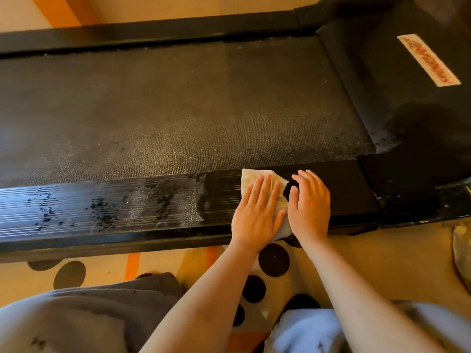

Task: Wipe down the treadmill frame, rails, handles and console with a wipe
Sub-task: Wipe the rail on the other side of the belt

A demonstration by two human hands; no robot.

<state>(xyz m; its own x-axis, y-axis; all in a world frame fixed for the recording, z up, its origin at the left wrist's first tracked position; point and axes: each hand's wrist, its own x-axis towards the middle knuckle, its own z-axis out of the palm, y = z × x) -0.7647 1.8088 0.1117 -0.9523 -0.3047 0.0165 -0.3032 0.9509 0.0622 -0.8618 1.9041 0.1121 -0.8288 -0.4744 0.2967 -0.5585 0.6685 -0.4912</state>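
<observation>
Two bare hands sit on the near side rail of the treadmill. Left hand [257,212] lies flat, fingers together and extended, pressing a crumpled off-white wipe [262,179] onto the black ribbed side rail [102,205]. Its grip is not closed around anything; the palm just pins the wipe down. Right hand [309,202] is just beside it, fingers slightly curled and apart, fingertips on the rail at the wipe's right edge. Whether it touches the wipe I cannot tell; a dark gap shows between thumb and cloth.

Most of the wipe is hidden under the left hand; only the far corner, a strip between the hands and a bit below the left palm show.

The rail left of the hands shows wet streaks and droplets over the ribs; right of the hands it reads as flat matte black, with surface detail lost in shadow.

The dark textured running belt [178,110] fills the middle, dusty and speckled. The far black side rail [153,34] runs along the top. The black motor cover [420,110] at right carries a pale rectangular label with red lettering [429,59], too blurred to read. The treadmill is cut off at left and right; console and handles are out of frame.

Below: tan floor mat with black dots and orange stripes [274,259], partly covered by the forearms. Grey fabric [76,314] lower left and pale blue fabric [305,329] lower right are cropped, likely clothing. A worn object at the right edge is too cut off to identify.
</observation>
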